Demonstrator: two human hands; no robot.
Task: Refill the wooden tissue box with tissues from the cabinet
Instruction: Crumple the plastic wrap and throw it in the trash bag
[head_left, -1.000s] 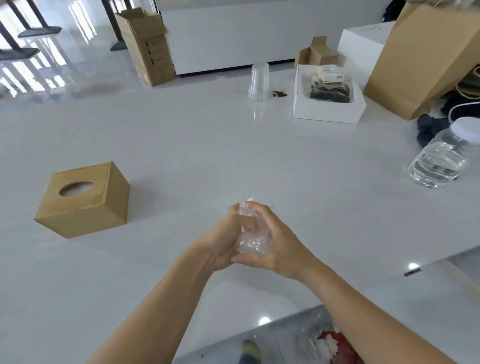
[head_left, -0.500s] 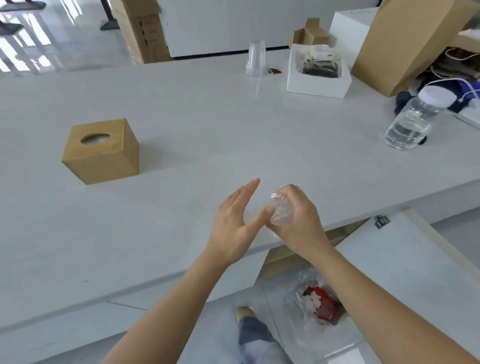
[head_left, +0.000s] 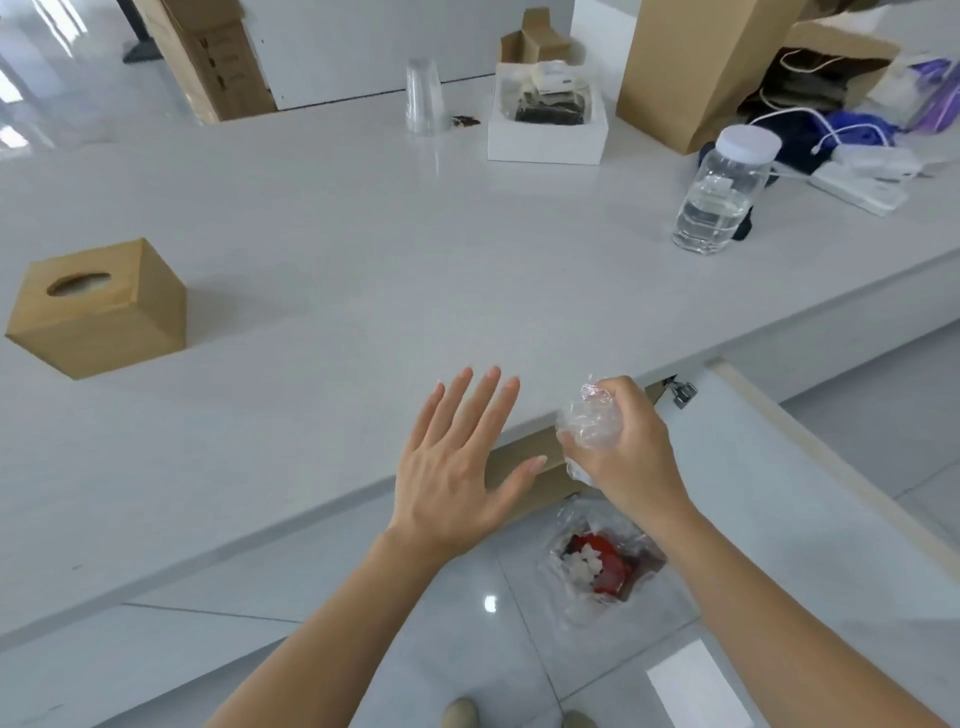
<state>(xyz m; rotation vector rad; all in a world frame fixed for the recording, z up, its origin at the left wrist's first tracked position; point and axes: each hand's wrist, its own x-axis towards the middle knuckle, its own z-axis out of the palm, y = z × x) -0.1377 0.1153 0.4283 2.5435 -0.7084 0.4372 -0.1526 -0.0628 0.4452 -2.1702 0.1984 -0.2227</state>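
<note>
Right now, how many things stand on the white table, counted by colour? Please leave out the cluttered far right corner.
Light brown: 2, the wooden tissue box and the paper bag
Clear: 2, the plastic cup and the water jar
White: 1, the open box
Total: 5

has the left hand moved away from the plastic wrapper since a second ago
Yes. The left hand has opened and pulled left, off the crumpled plastic wrapper in the right hand, back toward the counter edge.

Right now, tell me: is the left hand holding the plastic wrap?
No: the left hand is open and empty, while the right hand clutches the crumpled plastic wrap.
</note>
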